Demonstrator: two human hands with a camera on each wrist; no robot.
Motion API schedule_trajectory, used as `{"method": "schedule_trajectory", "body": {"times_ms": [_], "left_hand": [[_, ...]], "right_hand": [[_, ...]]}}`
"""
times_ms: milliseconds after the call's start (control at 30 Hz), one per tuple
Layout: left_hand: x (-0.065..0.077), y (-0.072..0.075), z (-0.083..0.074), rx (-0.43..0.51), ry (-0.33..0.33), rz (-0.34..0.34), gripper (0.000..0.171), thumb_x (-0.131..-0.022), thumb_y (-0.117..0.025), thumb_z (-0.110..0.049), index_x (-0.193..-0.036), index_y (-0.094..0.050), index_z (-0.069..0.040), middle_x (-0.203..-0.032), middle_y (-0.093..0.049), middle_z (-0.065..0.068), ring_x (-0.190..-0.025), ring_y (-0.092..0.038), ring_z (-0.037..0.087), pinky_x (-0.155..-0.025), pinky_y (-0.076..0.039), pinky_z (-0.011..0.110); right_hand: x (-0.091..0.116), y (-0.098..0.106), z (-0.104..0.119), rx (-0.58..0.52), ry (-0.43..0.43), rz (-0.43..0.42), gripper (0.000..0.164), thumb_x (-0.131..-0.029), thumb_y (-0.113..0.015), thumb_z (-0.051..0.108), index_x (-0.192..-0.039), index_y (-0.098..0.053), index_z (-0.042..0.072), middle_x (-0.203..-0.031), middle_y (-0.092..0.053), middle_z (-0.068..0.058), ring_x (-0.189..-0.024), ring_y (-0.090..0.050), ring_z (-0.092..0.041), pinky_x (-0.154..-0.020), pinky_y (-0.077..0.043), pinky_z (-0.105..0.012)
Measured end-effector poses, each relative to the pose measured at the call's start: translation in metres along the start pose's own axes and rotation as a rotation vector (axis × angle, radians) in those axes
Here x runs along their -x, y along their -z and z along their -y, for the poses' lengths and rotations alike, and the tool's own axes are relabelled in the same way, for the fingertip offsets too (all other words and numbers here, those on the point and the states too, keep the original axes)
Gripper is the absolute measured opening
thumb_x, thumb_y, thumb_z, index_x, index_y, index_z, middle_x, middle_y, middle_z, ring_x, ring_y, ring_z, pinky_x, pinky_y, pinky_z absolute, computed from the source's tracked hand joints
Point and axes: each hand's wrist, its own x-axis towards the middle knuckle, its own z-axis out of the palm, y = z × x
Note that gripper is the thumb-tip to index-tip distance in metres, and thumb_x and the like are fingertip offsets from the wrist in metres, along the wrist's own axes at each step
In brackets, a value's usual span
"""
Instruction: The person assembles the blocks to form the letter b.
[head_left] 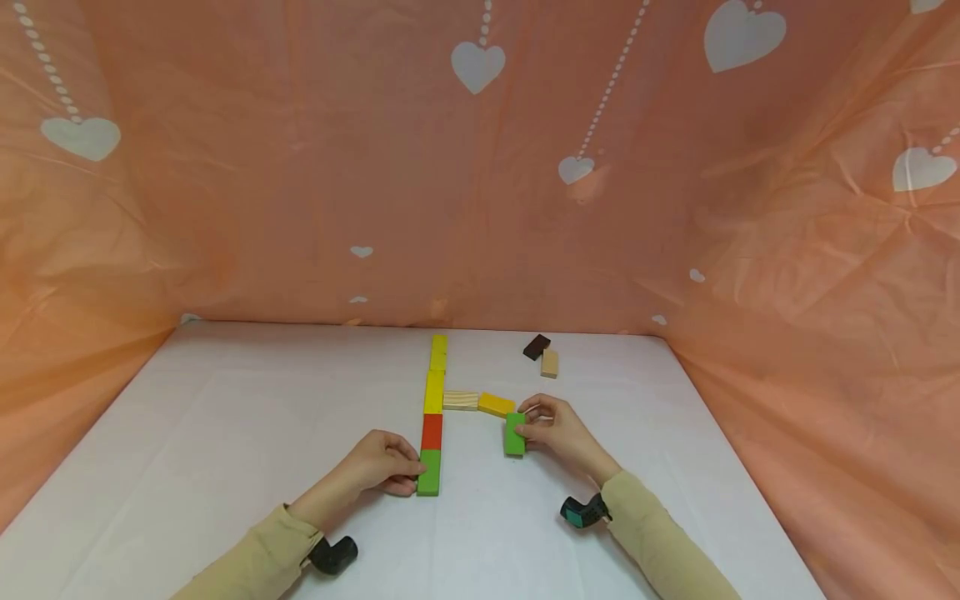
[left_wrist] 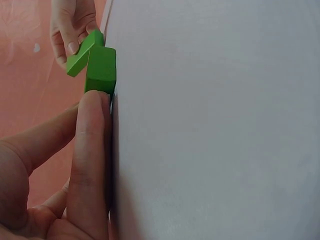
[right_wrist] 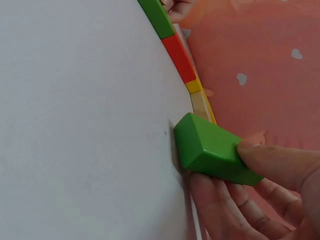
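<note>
Creased coral sheet behind a pale, smooth desk

White hearts pattern the sheet, whose folds catch a slight sheen. Small oblong blocks, most of them painted, with flat faces, lie on the desk. The left hand has its fingers extended against the side of the near green block, which lies just right of their tips. Beyond those fingers, end to end, run the red block and two yellow blocks.

Between the two hands' fingers, a bare-wood block with striped grain juts from the nearer yellow one; the orange block follows, angled toward the right fingers. The right hand pinches the held green block, glossy and soft-cornered, between thumb and fingers. It sits just left of those fingertips, at the orange block's end; whether it touches the desk I cannot tell. Farther past the right fingers lie the brown block and the tan block, side by side.
</note>
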Motion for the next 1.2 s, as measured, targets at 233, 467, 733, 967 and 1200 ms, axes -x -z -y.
{"method": "schedule_trajectory", "body": {"times_ms": [233,467,733,967,1200], "left_hand": [[0.002,0.001,0.000,0.003,-0.015,0.018,0.021,-0.083,-0.073,-0.003,-0.094,-0.059,0.009,-0.070,-0.065,0.011,-0.055,-0.064,0.014,-0.056,-0.059,0.029],[0.002,0.000,-0.001,-0.002,-0.007,0.012,0.021,-0.083,-0.073,-0.003,-0.094,-0.059,0.009,-0.070,-0.066,0.010,-0.055,-0.064,0.014,-0.056,-0.059,0.029],[0.001,0.000,-0.001,0.001,0.009,0.001,0.022,-0.082,-0.073,-0.002,-0.094,-0.059,0.008,-0.070,-0.066,0.011,-0.054,-0.064,0.014,-0.056,-0.059,0.029],[0.001,-0.001,-0.001,-0.003,0.017,-0.002,0.023,-0.082,-0.074,-0.003,-0.095,-0.059,0.008,-0.071,-0.066,0.011,-0.054,-0.064,0.014,-0.056,-0.059,0.029],[0.001,0.000,-0.002,0.002,0.008,0.002,0.024,-0.081,-0.075,-0.003,-0.095,-0.059,0.009,-0.069,-0.066,0.010,-0.054,-0.064,0.013,-0.055,-0.059,0.029]], "right_hand": [[0.000,-0.002,-0.001,0.108,0.039,-0.032,0.032,-0.084,-0.073,0.005,-0.112,-0.058,0.000,-0.098,-0.057,-0.013,-0.077,-0.062,-0.021,-0.069,-0.060,-0.036],[0.008,-0.003,0.010,0.179,0.052,-0.006,0.032,-0.085,-0.070,0.003,-0.114,-0.057,-0.002,-0.109,-0.057,-0.016,-0.083,-0.060,-0.021,-0.074,-0.058,-0.036],[0.003,-0.001,0.000,0.273,0.054,-0.006,0.039,-0.081,-0.076,0.006,-0.116,-0.059,0.002,-0.112,-0.059,-0.009,-0.085,-0.060,-0.018,-0.075,-0.056,-0.026],[0.006,-0.002,0.001,0.328,0.064,-0.008,0.040,-0.081,-0.076,0.006,-0.117,-0.059,0.001,-0.111,-0.060,-0.008,-0.083,-0.058,-0.017,-0.068,-0.055,-0.024],[0.007,-0.003,0.003,0.369,0.080,-0.013,0.040,-0.081,-0.076,0.008,-0.116,-0.060,0.000,-0.108,-0.062,-0.007,-0.080,-0.056,-0.017,-0.066,-0.053,-0.024]]}}
